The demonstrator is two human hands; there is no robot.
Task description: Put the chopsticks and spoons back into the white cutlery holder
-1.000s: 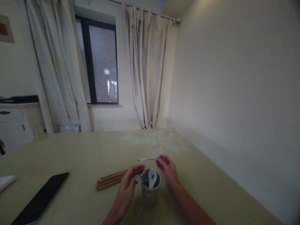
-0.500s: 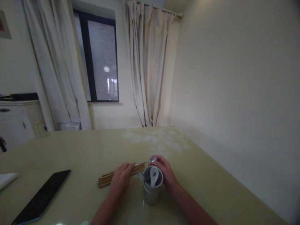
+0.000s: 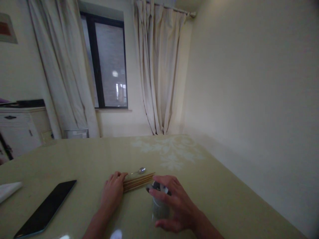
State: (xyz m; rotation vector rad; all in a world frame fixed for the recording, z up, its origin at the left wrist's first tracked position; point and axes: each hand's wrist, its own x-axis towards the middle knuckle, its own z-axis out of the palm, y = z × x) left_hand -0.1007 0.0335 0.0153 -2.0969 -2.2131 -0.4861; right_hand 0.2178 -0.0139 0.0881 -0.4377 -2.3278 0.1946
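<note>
My left hand (image 3: pixel 112 189) is closed over the left ends of several wooden chopsticks (image 3: pixel 139 182), its fingertips on the handle of a metal spoon (image 3: pixel 142 170). The spoon lies along the far side of the chopsticks on the table. Fingers apart, my right hand (image 3: pixel 178 202) reaches around and over the grey cup (image 3: pixel 159 209), hiding much of its rim. Between those fingers a piece of the white ceramic spoon (image 3: pixel 164 189) shows inside the cup. A spoon-like tip (image 3: pixel 149 187) sticks out at the cup's left rim; its kind is unclear.
A black tablet-like slab (image 3: pixel 46 209) lies on the table at the left, with a white object (image 3: pixel 10 190) beyond it at the edge of view. The greenish table (image 3: pixel 87 156) meets a wall (image 3: pixel 249 99) along its right side.
My left hand has moved left along the chopsticks with the metal spoon, which now lies beyond them. My right hand has left the spoon's bowl and come over the cup with fingers spread.
</note>
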